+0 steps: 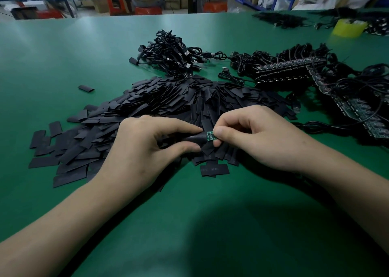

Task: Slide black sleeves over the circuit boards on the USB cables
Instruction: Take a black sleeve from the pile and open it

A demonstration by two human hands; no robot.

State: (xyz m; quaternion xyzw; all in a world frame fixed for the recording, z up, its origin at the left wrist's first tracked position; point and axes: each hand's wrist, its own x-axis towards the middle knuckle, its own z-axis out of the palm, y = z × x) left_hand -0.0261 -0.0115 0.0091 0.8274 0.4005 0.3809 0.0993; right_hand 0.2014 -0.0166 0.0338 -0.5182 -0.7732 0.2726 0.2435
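Observation:
My left hand [151, 142] pinches a black sleeve [194, 138] between thumb and fingers. My right hand [254, 135] grips a small green circuit board [210, 135] at its right end. The board's left part sits inside the sleeve's mouth, and its right part still shows. Both hands hover over a large heap of flat black sleeves [147, 108] on the green table [189, 213]. The cable attached to the board is hidden by my right hand.
A bundle of black USB cables [170, 51] lies behind the sleeve heap. To the right lie cables with circuit boards in rows [294, 66] and more tangled cables [357, 91]. A yellow tape roll [348, 27] stands at the far right. One loose sleeve [86, 88] lies apart at the left.

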